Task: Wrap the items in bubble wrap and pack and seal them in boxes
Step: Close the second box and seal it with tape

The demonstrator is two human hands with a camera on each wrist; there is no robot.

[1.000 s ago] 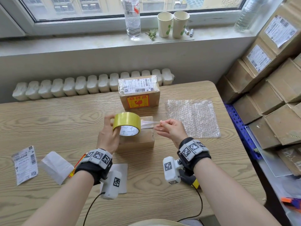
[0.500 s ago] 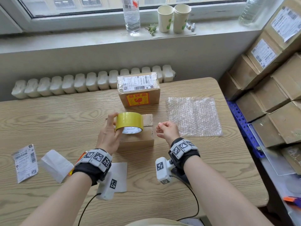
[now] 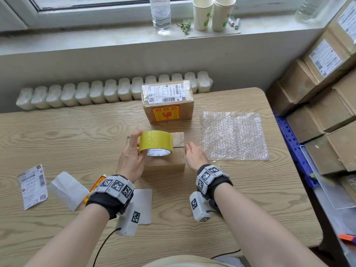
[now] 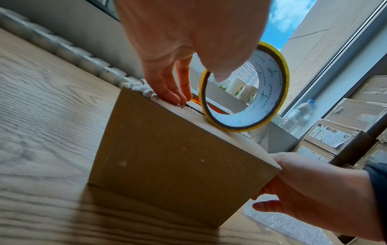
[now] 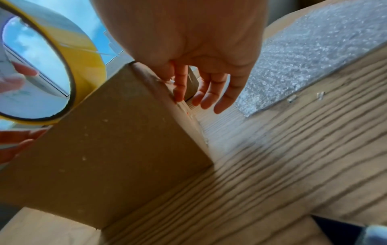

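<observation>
A small brown box [image 3: 163,165] sits mid-table. My left hand [image 3: 134,145] grips a yellow tape roll [image 3: 156,143] standing on edge on the box's top, thumb through its core [image 4: 245,92]. My right hand [image 3: 190,154] is against the box's right side. In the right wrist view its fingers [image 5: 209,92] are nearly straight, with the index finger touching the upper right edge of the box [image 5: 104,165]. A bubble wrap sheet [image 3: 233,135] lies flat to the right. Any tape strip on the box is too clear to make out.
A taped, labelled box [image 3: 167,101] with a red-and-yellow sticker stands just behind. Label sheets [image 3: 32,185] and white backing paper [image 3: 67,189] lie at the left front. Stacked cardboard boxes [image 3: 327,112] fill the right side, beyond the table edge. Cups and a bottle stand on the windowsill.
My right hand was pulling a clear strip of tape out to the right; it has since dropped to the box's right side. The roll came down onto the box top.
</observation>
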